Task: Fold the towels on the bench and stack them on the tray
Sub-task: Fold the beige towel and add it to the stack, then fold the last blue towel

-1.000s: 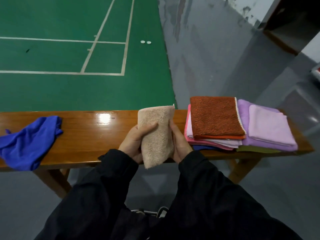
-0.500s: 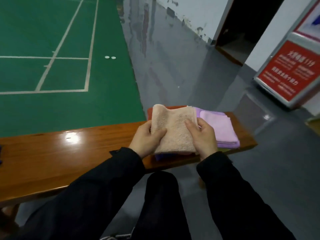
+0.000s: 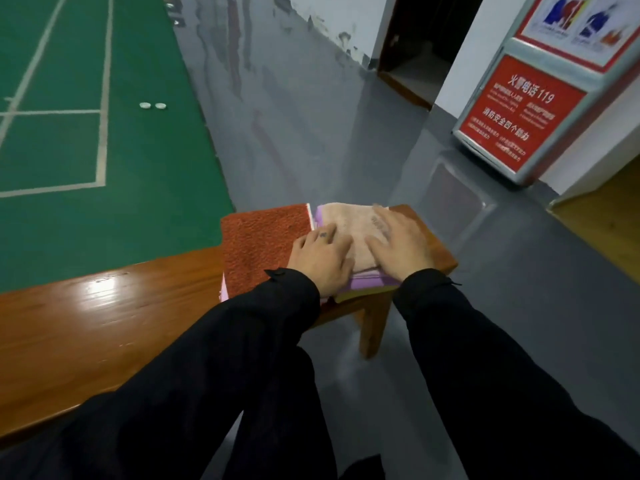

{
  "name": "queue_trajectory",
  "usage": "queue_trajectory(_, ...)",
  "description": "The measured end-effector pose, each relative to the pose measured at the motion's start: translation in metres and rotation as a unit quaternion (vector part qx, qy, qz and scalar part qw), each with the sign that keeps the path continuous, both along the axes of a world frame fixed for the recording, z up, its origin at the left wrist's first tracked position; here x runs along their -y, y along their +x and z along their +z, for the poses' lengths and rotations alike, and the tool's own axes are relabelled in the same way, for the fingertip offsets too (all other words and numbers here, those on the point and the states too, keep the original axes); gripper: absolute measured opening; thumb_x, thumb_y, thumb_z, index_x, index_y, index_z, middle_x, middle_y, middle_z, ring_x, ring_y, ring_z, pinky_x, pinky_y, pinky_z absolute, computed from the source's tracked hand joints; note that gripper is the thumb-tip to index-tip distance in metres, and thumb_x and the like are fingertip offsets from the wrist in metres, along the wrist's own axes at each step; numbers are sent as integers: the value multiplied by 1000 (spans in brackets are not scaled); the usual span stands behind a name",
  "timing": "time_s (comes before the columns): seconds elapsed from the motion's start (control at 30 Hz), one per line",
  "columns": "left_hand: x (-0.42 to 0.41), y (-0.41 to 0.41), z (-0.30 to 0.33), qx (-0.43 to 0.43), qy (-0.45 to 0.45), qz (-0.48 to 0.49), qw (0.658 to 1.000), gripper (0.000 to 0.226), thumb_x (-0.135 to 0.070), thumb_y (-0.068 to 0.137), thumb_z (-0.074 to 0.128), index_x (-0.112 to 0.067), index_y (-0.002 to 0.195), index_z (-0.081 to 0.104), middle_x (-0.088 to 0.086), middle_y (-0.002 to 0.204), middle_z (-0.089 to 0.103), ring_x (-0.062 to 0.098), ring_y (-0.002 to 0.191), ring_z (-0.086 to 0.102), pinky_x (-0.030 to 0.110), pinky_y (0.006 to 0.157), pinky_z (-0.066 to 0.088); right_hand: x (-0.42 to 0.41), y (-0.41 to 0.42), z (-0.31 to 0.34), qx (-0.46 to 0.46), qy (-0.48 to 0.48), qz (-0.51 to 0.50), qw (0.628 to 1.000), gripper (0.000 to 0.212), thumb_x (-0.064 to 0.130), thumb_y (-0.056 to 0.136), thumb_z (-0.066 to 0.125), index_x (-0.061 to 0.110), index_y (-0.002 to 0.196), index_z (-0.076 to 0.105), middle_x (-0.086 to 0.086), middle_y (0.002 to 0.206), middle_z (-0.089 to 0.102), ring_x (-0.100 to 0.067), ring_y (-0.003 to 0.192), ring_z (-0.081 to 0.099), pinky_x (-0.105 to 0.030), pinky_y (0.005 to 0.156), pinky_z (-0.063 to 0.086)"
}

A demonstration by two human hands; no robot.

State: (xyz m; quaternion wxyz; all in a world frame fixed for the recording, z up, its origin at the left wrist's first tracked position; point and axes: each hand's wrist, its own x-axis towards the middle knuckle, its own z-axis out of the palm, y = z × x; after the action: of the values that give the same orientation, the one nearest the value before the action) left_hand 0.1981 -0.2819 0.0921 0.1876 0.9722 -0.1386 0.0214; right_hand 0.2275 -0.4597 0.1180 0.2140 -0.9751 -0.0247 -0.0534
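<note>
Glossy grey floor (image 3: pixel 311 133), green court (image 3: pixel 104 161), white wall (image 3: pixel 332 12), dark doorway (image 3: pixel 426 39), red sign (image 3: pixel 519 112)

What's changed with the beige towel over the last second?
The beige towel, held folded in the air over the bench a second ago, went right and now lies on the purple stack. The left hand and right hand no longer grip it; they press flat on top. The orange towel stays put atop its stack.
</note>
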Motion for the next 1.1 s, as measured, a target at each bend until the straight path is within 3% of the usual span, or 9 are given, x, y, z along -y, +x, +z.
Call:
queue_trajectory(0.07, -1, 2, 3, 15, -13, -9, 1000, 37, -39, 97, 47, -22, 130, 54, 10, 144, 45, 37, 131, 47, 48, 108, 35, -7, -4, -8, 29, -116, 33, 992, 39, 39, 99, 47, 31, 134, 62, 2, 141, 61, -24, 134, 48, -45, 114, 36)
queue_trajectory(0.23, -29, -8, 46, 80, -288, 66, 952, 20, -24, 99, 54, -15, 98, 72, 8, 104, 72, 28, 100, 64, 36, 85, 48, -64, -25, 23, 150, 54, 84, 984, 26, 31, 96, 51, 23, 109, 73, 1, 108, 72, -22, 104, 62, -40, 93, 49)
queue_trajectory(0.4, -118, -45, 46, 53, -454, 202, 866, 21, -31, 94, 56, -15, 83, 66, 1, 83, 72, 19, 86, 70, 37, 82, 56, -165, -51, 31, 74, 208, 148, 964, 16, 31, 97, 61, 23, 101, 74, 8, 98, 73, -13, 93, 67, -37, 86, 55)
queue_trajectory(0.5, -189, -91, 28, 50, -493, 266, 827, 14, -23, 96, 58, -18, 84, 63, -1, 86, 69, 18, 87, 71, 32, 75, 57, -243, -75, 13, -5, 262, 197, 945, 12, 27, 97, 66, 20, 97, 75, 8, 90, 75, -9, 87, 69, -33, 82, 57)
queue_trajectory(0.67, -280, -168, -18, 28, -501, 392, 771, 6, -17, 100, 54, -15, 96, 57, 0, 95, 63, 22, 90, 65, 28, 74, 50, -365, -128, -24, -220, 332, 219, 891, 11, 10, 95, 66, 8, 90, 74, -3, 83, 74, -19, 81, 71, -46, 88, 59)
queue_trajectory(0.8, -339, -213, -35, 15, -415, 439, 797, 15, -25, 99, 55, -12, 102, 63, 2, 101, 68, 23, 95, 67, 30, 80, 53, -421, -166, -41, -302, 335, 254, 855, 15, 12, 100, 62, 8, 89, 72, -3, 82, 71, -18, 79, 66, -42, 83, 59)
queue_trajectory(0.9, -399, -252, -50, 11, -133, 502, 854, 30, -30, 96, 56, -15, 120, 66, 7, 125, 63, 24, 114, 57, 32, 92, 45, -440, -177, -49, -333, 328, 267, 843, 11, 16, 102, 61, 13, 98, 71, -1, 90, 71, -15, 82, 66, -30, 72, 54)
queue_trajectory(1.0, -469, -292, -77, -78, -25, 622, 779, 55, -32, 94, 54, -17, 145, 45, 10, 158, 36, 33, 148, 25, 50, 114, 29, -445, -184, -55, -327, 320, 282, 843, 11, 19, 102, 62, 14, 102, 72, -2, 95, 74, -13, 82, 67, -28, 70, 52)
queue_trajectory(1.1, -515, -321, -99, -143, 4, 653, 744, 48, -29, 97, 52, -10, 141, 48, 14, 154, 40, 38, 141, 34, 51, 112, 33, -440, -183, -60, -342, 295, 292, 843, 11, 20, 102, 63, 17, 100, 73, -3, 96, 75, -16, 85, 69, -32, 74, 55)
